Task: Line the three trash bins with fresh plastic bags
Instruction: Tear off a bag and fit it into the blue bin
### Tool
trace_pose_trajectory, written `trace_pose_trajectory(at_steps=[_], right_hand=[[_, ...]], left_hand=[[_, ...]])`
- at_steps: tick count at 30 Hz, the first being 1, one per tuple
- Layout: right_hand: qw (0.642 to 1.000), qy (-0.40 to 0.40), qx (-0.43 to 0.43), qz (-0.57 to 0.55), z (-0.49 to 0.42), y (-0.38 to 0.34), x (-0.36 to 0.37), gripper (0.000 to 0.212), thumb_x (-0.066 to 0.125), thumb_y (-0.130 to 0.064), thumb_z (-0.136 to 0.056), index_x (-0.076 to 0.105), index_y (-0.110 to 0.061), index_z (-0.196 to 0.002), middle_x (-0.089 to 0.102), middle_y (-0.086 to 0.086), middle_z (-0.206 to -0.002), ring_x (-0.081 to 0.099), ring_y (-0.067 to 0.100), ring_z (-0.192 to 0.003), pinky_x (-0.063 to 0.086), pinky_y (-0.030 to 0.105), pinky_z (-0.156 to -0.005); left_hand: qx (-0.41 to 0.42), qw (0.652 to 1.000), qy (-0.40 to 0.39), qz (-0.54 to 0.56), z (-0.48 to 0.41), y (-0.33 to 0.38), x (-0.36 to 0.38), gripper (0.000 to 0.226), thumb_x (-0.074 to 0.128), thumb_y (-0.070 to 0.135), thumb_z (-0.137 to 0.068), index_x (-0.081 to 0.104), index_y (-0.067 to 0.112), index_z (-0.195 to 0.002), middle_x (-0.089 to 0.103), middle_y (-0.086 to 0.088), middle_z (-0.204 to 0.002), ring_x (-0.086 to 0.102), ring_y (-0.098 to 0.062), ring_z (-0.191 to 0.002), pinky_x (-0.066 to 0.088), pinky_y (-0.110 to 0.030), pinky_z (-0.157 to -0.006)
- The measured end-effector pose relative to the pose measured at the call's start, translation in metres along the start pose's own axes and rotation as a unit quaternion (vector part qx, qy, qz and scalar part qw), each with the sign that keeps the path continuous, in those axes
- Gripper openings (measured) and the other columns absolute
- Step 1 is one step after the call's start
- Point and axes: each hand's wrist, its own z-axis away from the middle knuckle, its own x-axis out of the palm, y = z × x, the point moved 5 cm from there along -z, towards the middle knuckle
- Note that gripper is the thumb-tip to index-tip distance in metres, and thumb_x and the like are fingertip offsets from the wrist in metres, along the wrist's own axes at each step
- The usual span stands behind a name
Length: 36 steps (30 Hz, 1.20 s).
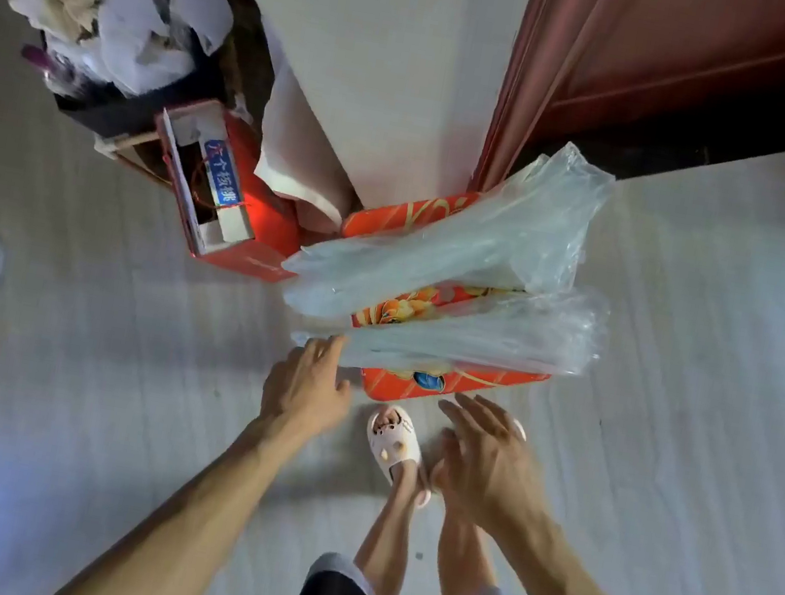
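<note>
Two long sheaves of pale translucent plastic bags (442,264) lie across an orange-red box (398,314) on the floor, their long axes running from lower left to upper right, loose ends fanning up toward the door (679,59); the left hand (306,381) is spread, fingertips touching the nearer sheaf's lower-left end; the right hand (484,448) hangs slack and empty just beside the box, above a white slipper (392,440). Well apart at upper left stands a dark bin (117,95) heaped with crumpled paper.

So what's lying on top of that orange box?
Clear plastic bags lie across the orange box, hiding most of its top. Left hand touches their edge.
</note>
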Motion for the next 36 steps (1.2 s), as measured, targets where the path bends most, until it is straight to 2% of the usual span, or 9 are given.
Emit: trace_pose_trajectory(at_steps=[4,9,14,16,19,24,28,31,36], right_hand=[[0.997,-0.034,-0.028,0.059,-0.033,0.014,0.064,0.054,0.047,-0.040,-0.090,0.050,-0.023,-0.141,0.047,0.003,-0.151,0.046,0.028,-0.137,0.046,0.044,-0.105],[0.994,-0.008,-0.040,0.105,-0.028,0.021,0.094,0.076,0.051,-0.047,-0.088,0.026,-0.023,-0.155,0.020,0.002,-0.164,0.027,0.025,-0.148,0.033,0.050,-0.113],[0.989,-0.116,0.003,0.086,-0.028,0.014,0.091,0.089,0.060,-0.044,-0.087,0.010,-0.026,-0.158,0.001,-0.001,-0.166,0.006,0.023,-0.153,0.026,0.053,-0.118],[0.982,-0.176,0.026,0.059,-0.030,0.003,0.073,0.072,0.053,-0.045,-0.091,0.025,-0.025,-0.155,0.015,0.002,-0.165,0.019,0.025,-0.150,0.032,0.047,-0.115],[0.995,-0.095,0.038,0.014,-0.021,-0.025,0.013,0.051,0.051,-0.049,-0.092,0.048,-0.028,-0.138,0.049,-0.004,-0.144,0.059,0.024,-0.118,0.052,0.040,-0.076],[0.999,-0.018,-0.030,0.022,0.025,-0.067,-0.078,0.079,0.060,-0.058,-0.085,0.021,-0.034,-0.150,0.009,-0.006,-0.162,0.067,0.017,-0.085,0.053,0.030,-0.051],[0.993,0.112,0.001,-0.042,0.075,-0.077,-0.148,0.072,0.071,-0.054,-0.076,0.036,-0.023,-0.131,0.019,-0.002,-0.154,0.066,0.015,-0.068,0.049,0.033,-0.037],[0.984,0.165,-0.055,-0.033,0.113,-0.088,-0.192,0.074,0.074,-0.050,-0.076,0.043,-0.021,-0.136,0.041,-0.001,-0.150,0.065,0.014,-0.072,0.053,0.030,-0.044],[0.963,0.253,-0.021,-0.088,0.158,-0.079,-0.230,0.019,0.069,-0.021,-0.088,0.062,-0.025,-0.106,0.069,-0.009,-0.084,0.063,0.015,-0.068,0.047,0.021,-0.057]], left_hand=[[0.008,0.996,0.043,-0.079,-0.037,-0.010,0.030,0.066,0.069,0.030,-0.081,0.044,0.020,-0.142,0.056,-0.007,-0.131,0.054,-0.031,-0.115,0.050,-0.041,-0.083],[0.004,0.994,0.063,-0.089,-0.053,-0.020,0.037,0.030,0.072,0.025,-0.077,0.064,0.017,-0.105,0.066,-0.005,-0.108,0.056,-0.030,-0.105,0.046,-0.041,-0.080],[0.050,0.995,0.055,-0.068,-0.033,-0.019,0.020,0.022,0.076,0.025,-0.074,0.062,0.018,-0.089,0.072,-0.006,-0.077,0.067,-0.032,-0.076,0.049,-0.037,-0.069],[0.075,0.994,0.062,-0.057,-0.014,-0.014,0.005,0.023,0.078,0.022,-0.072,0.062,0.020,-0.088,0.073,-0.001,-0.074,0.068,-0.029,-0.071,0.049,-0.035,-0.066],[0.138,0.988,0.060,-0.038,0.024,0.006,-0.025,0.026,0.080,0.019,-0.069,0.066,0.022,-0.090,0.073,0.004,-0.079,0.069,-0.025,-0.071,0.049,-0.034,-0.064],[0.205,0.977,0.053,0.018,0.100,0.060,-0.098,0.023,0.071,0.027,-0.084,0.067,0.024,-0.107,0.070,0.008,-0.093,0.066,-0.020,-0.080,0.041,-0.022,-0.060],[0.229,0.972,0.031,0.048,0.153,0.103,-0.150,0.030,0.064,0.040,-0.091,0.064,0.029,-0.120,0.067,0.009,-0.117,0.065,-0.021,-0.101,0.049,-0.026,-0.075],[0.235,0.969,-0.007,0.077,0.183,0.133,-0.179,0.026,0.063,0.038,-0.090,0.065,0.029,-0.114,0.066,0.008,-0.111,0.062,-0.020,-0.097,0.050,-0.029,-0.078],[0.273,0.941,-0.019,0.198,0.215,0.155,-0.220,0.033,0.071,0.053,-0.079,0.063,0.042,-0.109,0.068,0.023,-0.105,0.063,0.000,-0.097,0.054,-0.030,-0.084]])
